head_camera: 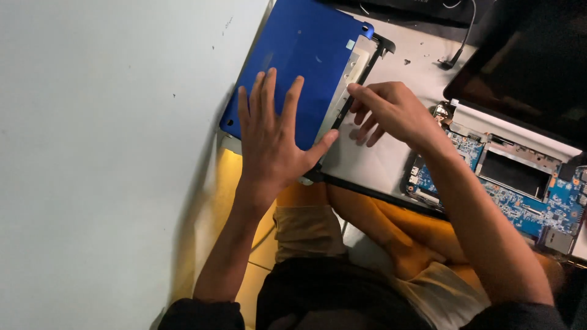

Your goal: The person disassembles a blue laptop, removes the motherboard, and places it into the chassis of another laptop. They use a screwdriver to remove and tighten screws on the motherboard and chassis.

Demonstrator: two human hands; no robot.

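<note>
A blue laptop cover panel lies on the white table in front of me. My left hand rests flat on it with fingers spread apart, holding nothing. My right hand is at the panel's right edge, its fingertips touching the black bezel strip and the pale inner frame there. Whether those fingers pinch the strip or only press it cannot be made out.
An opened laptop base with a blue circuit board lies at the right, beside a dark screen. A black cable and small loose bits lie at the back. A pale wall fills the left. My legs are below the table edge.
</note>
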